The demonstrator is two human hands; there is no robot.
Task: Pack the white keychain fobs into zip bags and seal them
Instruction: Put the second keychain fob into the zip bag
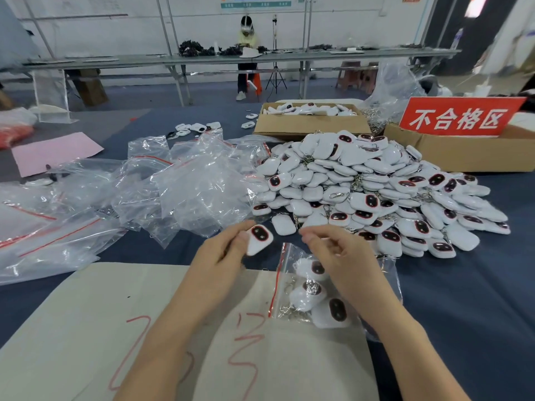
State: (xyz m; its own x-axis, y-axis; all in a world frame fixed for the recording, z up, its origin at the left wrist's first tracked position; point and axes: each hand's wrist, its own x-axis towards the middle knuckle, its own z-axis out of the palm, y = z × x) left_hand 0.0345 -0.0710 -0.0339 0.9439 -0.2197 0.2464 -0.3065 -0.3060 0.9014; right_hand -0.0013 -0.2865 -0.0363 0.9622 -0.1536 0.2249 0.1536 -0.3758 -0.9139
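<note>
My left hand (223, 253) pinches one white keychain fob (259, 239) with a dark oval face, held just above the table. My right hand (333, 253) hovers over a clear zip bag (282, 285) with a red seal strip; its fingers are loosely curled and I cannot tell whether they grip the bag's edge. Three fobs lie inside that bag (330, 312). A big heap of white fobs (373, 189) with metal clasps rises just beyond my right hand. Empty zip bags (185, 186) are piled to the left of the heap.
A beige cloth (86, 328) with red marks covers the near table. Cardboard boxes (307, 125) (463, 154) stand at the back, the right one with a red sign (460, 117). A pink sheet (55, 151) lies far left. A person sits at a distant bench (247, 53).
</note>
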